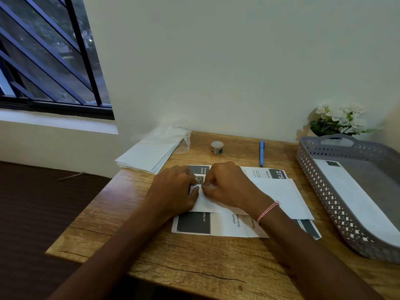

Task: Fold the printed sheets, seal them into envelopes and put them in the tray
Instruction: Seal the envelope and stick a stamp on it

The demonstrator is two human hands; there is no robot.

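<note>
A white envelope (279,195) lies on top of the printed sheets (227,224) in the middle of the wooden desk. My left hand (173,191) and my right hand (225,185) meet at the envelope's left end, fingertips pinching a small piece of patterned tape (199,179) against it. Both hands press down on the envelope. The grey perforated tray (320,180) stands at the right with one sealed envelope (350,191) lying inside. A stack of blank envelopes (149,154) sits at the back left.
A roll of patterned tape (217,147) and a blue pen (262,153) lie at the back of the desk. A pot of white flowers (337,122) stands behind the tray. Clear plastic wrapping (171,131) lies behind the envelope stack. The desk's left edge drops to a dark floor.
</note>
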